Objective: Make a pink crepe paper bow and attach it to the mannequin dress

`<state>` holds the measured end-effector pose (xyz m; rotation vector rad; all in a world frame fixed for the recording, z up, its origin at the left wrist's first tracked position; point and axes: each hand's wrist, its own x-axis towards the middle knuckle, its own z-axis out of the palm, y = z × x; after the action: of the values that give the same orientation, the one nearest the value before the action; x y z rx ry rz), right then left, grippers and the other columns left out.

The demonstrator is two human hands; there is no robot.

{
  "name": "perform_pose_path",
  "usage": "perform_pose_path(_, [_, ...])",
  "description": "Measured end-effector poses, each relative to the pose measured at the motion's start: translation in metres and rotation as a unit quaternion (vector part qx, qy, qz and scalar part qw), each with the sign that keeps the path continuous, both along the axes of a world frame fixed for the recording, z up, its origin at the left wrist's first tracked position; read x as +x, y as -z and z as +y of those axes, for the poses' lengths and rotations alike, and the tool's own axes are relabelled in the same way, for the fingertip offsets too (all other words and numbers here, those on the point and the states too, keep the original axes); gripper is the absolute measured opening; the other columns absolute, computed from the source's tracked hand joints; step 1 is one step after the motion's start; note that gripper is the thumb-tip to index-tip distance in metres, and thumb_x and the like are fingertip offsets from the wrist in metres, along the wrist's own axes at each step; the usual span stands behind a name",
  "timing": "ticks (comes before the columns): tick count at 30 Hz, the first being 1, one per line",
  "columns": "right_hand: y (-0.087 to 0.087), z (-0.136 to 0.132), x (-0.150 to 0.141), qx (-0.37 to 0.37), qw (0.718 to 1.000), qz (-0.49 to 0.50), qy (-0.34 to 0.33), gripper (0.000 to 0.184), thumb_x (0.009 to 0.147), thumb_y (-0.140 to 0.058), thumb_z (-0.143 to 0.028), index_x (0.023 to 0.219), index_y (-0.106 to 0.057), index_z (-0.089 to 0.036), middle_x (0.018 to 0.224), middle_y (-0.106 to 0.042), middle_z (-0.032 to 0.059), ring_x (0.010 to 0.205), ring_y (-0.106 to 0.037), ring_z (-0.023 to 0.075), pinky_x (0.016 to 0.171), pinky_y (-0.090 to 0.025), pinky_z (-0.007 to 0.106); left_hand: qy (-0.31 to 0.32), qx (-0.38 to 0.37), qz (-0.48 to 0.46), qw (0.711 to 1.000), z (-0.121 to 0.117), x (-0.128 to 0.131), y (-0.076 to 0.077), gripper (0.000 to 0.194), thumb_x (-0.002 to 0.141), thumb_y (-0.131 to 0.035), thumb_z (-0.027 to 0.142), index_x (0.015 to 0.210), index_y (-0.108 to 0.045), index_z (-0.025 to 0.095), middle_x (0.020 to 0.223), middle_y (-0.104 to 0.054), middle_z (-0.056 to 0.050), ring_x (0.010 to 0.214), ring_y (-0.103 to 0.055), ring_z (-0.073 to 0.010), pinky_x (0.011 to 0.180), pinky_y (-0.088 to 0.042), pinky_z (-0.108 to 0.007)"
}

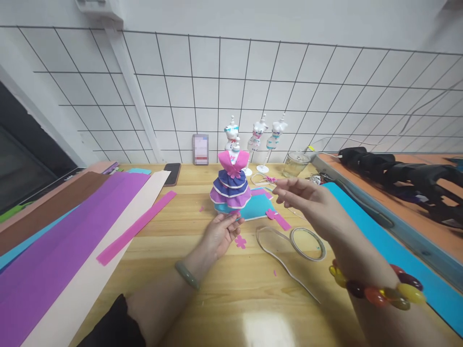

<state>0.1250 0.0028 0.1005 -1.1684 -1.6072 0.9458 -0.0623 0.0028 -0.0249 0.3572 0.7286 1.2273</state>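
A small dress form (233,155) wears a paper dress with a pink wrap top and a tiered skirt (231,190) in blue, purple and light blue. At the skirt's lower edge, my left hand (222,233) has its thumb and fingers closed on a small pink paper piece (235,212). To the right, my right hand (307,197) is raised above the table with thumb and fingertips together; what they hold, if anything, is unclear. Pink paper flowers (240,242) lie near the left hand, and another flower (270,213) rests beside a pink strip (282,221).
A tape roll (308,244) and a loose white strip (285,270) lie in front. Two dress forms (277,135), a glass cup (295,164) and a phone (200,149) stand behind. Coloured sheets (83,217) cover the left; a blue sheet (390,250) lies right.
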Motion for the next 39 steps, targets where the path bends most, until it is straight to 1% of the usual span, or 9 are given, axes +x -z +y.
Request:
perform_pose_path(4, [-0.030,0.007,-0.013,0.107,0.992,-0.060,-0.003,0.030,0.075,-0.062,-0.038,0.100,-0.062,-0.020,0.092,-0.065,0.0071,0.079,-0.060,0.0181,0.066,-0.051,0.032,0.004,0.005,0.005,1.000,-0.002,0.000,0.000,0.018,0.067,-0.067,0.006,0.079,-0.057,0.014,0.082,-0.065,-0.006,0.078,-0.064,-0.0150,0.050,-0.045,-0.017])
perform_pose_path(9, [-0.064,0.031,-0.044,0.233,0.962,-0.140,-0.022,0.034,0.079,-0.058,-0.034,0.110,-0.059,-0.020,0.104,-0.062,0.0067,0.097,-0.057,0.0199,0.078,-0.049,0.036,0.009,0.013,0.005,1.000,-0.002,0.000,0.001,0.020,0.063,-0.070,0.006,0.077,-0.057,0.013,0.078,-0.065,-0.004,0.070,-0.064,-0.0129,0.048,-0.043,-0.016])
perform_pose_path(11, [-0.075,0.041,-0.056,0.260,0.950,-0.173,-0.027,0.035,0.081,-0.055,-0.034,0.112,-0.059,-0.019,0.108,-0.060,0.0073,0.100,-0.055,0.0203,0.081,-0.047,0.037,0.013,0.016,0.005,1.000,-0.003,0.000,0.002,0.021,0.062,-0.071,0.007,0.076,-0.057,0.013,0.078,-0.065,-0.004,0.070,-0.064,-0.0134,0.048,-0.043,-0.017])
perform_pose_path(14, [-0.084,0.052,-0.070,0.265,0.934,-0.233,-0.052,0.030,0.082,-0.054,-0.032,0.106,-0.063,-0.016,0.107,-0.061,0.0088,0.097,-0.056,0.0205,0.081,-0.045,0.038,0.016,0.016,0.004,1.000,-0.003,0.000,0.002,0.021,0.061,-0.072,0.008,0.076,-0.057,0.013,0.077,-0.066,-0.004,0.071,-0.064,-0.0142,0.048,-0.043,-0.017])
perform_pose_path(17, [-0.087,0.060,-0.077,0.255,0.920,-0.287,-0.080,0.023,0.082,-0.054,-0.029,0.095,-0.068,-0.016,0.096,-0.064,0.0074,0.087,-0.058,0.0187,0.077,-0.046,0.036,0.018,0.015,0.005,1.000,-0.003,-0.001,0.002,0.022,0.061,-0.072,0.009,0.076,-0.058,0.013,0.079,-0.066,-0.005,0.072,-0.065,-0.0152,0.048,-0.043,-0.018])
perform_pose_path(22, [-0.086,0.066,-0.082,0.243,0.920,-0.305,-0.041,0.021,0.078,-0.055,-0.021,0.092,-0.069,-0.014,0.076,-0.067,0.0042,0.071,-0.060,0.0152,0.069,-0.046,0.034,0.018,0.014,0.002,1.000,-0.005,-0.001,-0.003,0.021,0.061,-0.071,0.007,0.075,-0.058,0.013,0.080,-0.067,-0.006,0.075,-0.065,-0.0174,0.048,-0.042,-0.017])
perform_pose_path(30, [-0.090,0.066,-0.087,0.294,0.885,-0.361,0.006,0.019,0.077,-0.058,-0.028,0.082,-0.071,-0.015,0.072,-0.067,0.0040,0.069,-0.057,0.0158,0.065,-0.043,0.032,0.022,0.018,-0.005,1.000,-0.004,-0.002,-0.005,0.019,0.065,-0.069,0.009,0.082,-0.061,0.012,0.093,-0.067,-0.009,0.081,-0.065,-0.0187,0.047,-0.043,-0.017])
perform_pose_path(35, [-0.089,0.070,-0.083,0.280,0.891,-0.357,0.010,0.024,0.080,-0.056,-0.035,0.080,-0.068,-0.015,0.070,-0.063,0.0050,0.071,-0.056,0.0161,0.065,-0.039,0.032,0.010,0.019,-0.010,1.000,-0.004,-0.003,-0.006,0.018,0.065,-0.067,0.007,0.079,-0.057,0.014,0.095,-0.065,-0.008,0.084,-0.065,-0.0203,0.048,-0.044,-0.017])
perform_pose_path(39, [-0.088,0.070,-0.083,0.267,0.892,-0.365,0.025,0.024,0.080,-0.056,-0.035,0.079,-0.068,-0.014,0.071,-0.062,0.0063,0.074,-0.056,0.0178,0.065,-0.037,0.032,0.003,0.012,-0.035,0.999,-0.002,-0.005,-0.005,0.015,0.068,-0.063,0.008,0.078,-0.053,0.015,0.092,-0.065,-0.006,0.085,-0.065,-0.0212,0.049,-0.044,-0.017])
